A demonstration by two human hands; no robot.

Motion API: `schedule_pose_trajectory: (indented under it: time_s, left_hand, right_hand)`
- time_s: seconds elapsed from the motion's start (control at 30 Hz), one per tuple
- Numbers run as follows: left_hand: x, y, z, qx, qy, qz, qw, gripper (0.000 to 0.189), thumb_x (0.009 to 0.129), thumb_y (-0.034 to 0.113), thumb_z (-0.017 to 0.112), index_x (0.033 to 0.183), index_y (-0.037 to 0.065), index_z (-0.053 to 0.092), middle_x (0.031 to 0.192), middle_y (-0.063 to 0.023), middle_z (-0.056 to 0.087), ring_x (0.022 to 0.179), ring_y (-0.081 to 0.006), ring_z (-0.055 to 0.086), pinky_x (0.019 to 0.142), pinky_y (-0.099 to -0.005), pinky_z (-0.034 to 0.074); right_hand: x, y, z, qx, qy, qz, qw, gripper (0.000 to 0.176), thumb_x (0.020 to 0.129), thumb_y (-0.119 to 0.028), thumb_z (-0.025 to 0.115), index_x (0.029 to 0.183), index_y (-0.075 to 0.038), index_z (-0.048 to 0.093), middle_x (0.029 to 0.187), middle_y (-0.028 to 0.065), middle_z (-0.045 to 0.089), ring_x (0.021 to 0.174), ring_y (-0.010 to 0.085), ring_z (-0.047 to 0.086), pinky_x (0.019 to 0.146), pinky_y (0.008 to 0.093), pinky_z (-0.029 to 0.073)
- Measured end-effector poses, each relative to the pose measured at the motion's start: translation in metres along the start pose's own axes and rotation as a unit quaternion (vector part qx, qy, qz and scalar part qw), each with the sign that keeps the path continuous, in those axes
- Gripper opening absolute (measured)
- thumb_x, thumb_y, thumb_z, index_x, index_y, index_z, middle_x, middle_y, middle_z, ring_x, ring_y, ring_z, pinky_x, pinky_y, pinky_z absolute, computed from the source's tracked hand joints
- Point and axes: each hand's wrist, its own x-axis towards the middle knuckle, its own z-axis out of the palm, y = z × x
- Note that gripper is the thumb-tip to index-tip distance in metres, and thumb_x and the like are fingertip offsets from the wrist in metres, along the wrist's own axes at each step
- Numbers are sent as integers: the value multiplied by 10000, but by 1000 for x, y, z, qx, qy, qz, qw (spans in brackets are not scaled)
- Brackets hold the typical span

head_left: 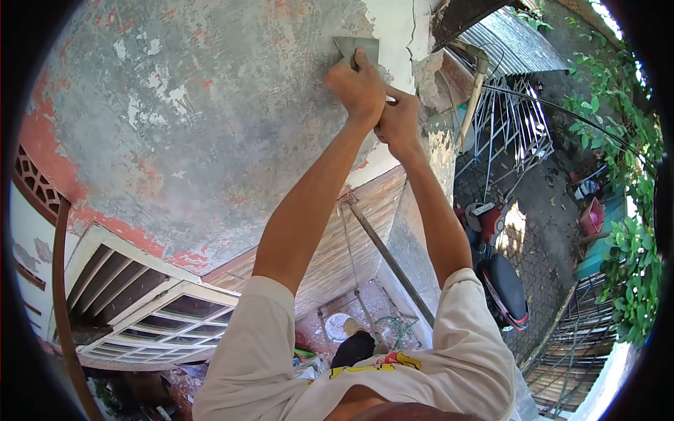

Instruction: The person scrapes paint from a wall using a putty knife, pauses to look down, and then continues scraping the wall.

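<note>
My left hand [357, 88] is closed around a scraper, its thumb pressed along the back of the metal blade. The broad grey scraper blade [365, 49] lies against the upper part of a wall [232, 105] with patchy grey, white and red paint. Just below and to the right, my right hand [400, 125] is closed at the lower end of the scraper's handle. Most of the handle is hidden by my fingers. White plaster with a crack [413, 31] borders the grey area beside the blade.
Below me a metal pole [393, 252] slants beside the tiled lower wall. White-framed louvred windows [175, 316] are at lower left. Far down on the right are a parked motorcycle [502, 288], a metal rack [516, 130] and leafy plants [632, 274]. Corrugated roofing [516, 42] juts out at upper right.
</note>
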Motion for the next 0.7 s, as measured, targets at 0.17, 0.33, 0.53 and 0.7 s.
schedule_pose_trajectory:
  time_s: [0.17,0.33,0.53,0.7]
  left_hand:
    - [-8,19,-2,-47,3,-36,998,413,904,151,646,583,-100,579,526,-144,595,459,-210,575,467,-383,426]
    - [-11,19,-5,-30,42,-22,998,402,900,151,647,589,-96,581,516,-141,584,445,-203,525,481,-399,400]
    - [-7,25,-6,-44,19,-41,998,409,892,157,656,582,-100,582,504,-147,570,434,-206,497,474,-405,383]
    - [-11,34,-12,-60,11,-75,995,387,899,129,611,600,-114,569,516,-215,565,453,-338,519,546,-462,406]
  right_hand:
    - [0,6,-7,-48,4,-93,994,352,878,-51,642,1228,-11,639,549,-18,538,415,25,380,360,229,255]
    - [-1,11,-10,-108,-6,-86,990,398,888,-77,646,1283,-46,614,566,-36,552,466,10,387,406,228,298]
    - [0,-2,-6,-78,7,-61,995,399,886,-48,637,1284,-52,616,573,-51,533,468,9,372,407,223,297]
    - [-2,5,-6,-80,3,-77,994,387,901,-89,631,1285,-44,613,555,-43,522,458,12,373,395,227,290]
